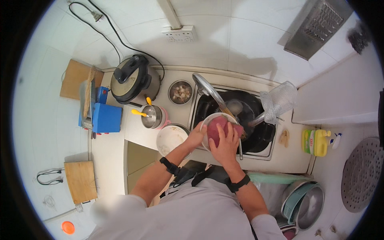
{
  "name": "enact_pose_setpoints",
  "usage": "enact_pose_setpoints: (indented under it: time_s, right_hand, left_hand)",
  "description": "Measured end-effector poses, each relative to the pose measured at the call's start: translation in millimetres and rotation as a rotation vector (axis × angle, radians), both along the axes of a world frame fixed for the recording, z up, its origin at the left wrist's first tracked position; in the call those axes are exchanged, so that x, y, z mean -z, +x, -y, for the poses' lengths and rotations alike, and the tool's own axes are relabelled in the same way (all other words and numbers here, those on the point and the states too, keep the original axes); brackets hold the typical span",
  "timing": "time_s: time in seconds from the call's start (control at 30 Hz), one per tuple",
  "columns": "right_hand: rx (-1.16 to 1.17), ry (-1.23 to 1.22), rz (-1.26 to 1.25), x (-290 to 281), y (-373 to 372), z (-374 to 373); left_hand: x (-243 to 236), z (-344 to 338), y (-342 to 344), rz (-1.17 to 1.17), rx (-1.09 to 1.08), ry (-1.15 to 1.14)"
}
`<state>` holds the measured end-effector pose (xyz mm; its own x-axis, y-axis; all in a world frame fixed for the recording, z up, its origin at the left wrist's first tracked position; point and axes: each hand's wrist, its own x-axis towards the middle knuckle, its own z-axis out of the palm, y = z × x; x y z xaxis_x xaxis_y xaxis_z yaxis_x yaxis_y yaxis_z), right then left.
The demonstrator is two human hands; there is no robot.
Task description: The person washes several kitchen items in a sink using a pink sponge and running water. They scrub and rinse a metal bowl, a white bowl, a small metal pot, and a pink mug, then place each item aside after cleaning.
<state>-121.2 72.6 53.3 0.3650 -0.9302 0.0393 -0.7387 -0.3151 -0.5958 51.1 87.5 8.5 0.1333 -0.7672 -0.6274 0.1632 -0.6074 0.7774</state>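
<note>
My left hand (195, 136) grips the left side of a white bowl (205, 142), which is held above the near left part of the sink. Pressed into the bowl is a reddish-pink cloth (216, 127), with my right hand (225, 145) closed on it and the cloth sticking out past the right rim. Behind the bowl, a bundle of thin sticks is partly hidden. Below sits a black basin (262, 140) in the steel sink, holding water and a round object. Left of my left forearm stands another white bowl (170, 138) with residue inside.
A curved faucet (208, 86) reaches over the sink. Left of it are a metal bowl of food scraps (180, 92), a metal cup with yellow-handled utensils (151, 117) and a pressure cooker (132, 82). At right stand a mesh strainer (280, 102) and a yellow bottle (320, 143).
</note>
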Motion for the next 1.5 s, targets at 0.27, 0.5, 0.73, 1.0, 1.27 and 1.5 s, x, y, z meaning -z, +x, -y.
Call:
enact_pose_setpoints:
  time_s: [0.27,0.5,0.73,1.0,1.27,1.5]
  right_hand:
    - [-0.32,0.307,0.368,37.1,24.2,19.7]
    - [-0.253,0.039,0.12,23.8,9.1,42.8]
    - [-0.66,0.412,0.187,6.8,35.4,29.1]
    - [-0.336,0.506,0.616,-6.8,8.5,37.6]
    - [0.078,0.726,0.795,8.5,-4.6,39.3]
    - [0.168,0.704,0.793,7.1,-12.7,41.5]
  left_hand:
    - [3.4,-4.5,2.4,0.105,0.08,-0.216]
    - [-9.8,-10.5,7.0,-0.004,-0.061,-0.077]
    - [-22.2,-25.2,33.0,0.271,-0.022,-0.008]
    - [-25.6,-112.2,90.5,0.535,-0.287,0.101]
    - [-17.0,-149.4,138.9,0.762,-0.187,0.16]
    - [-7.8,-143.0,140.9,1.136,-0.06,0.088]
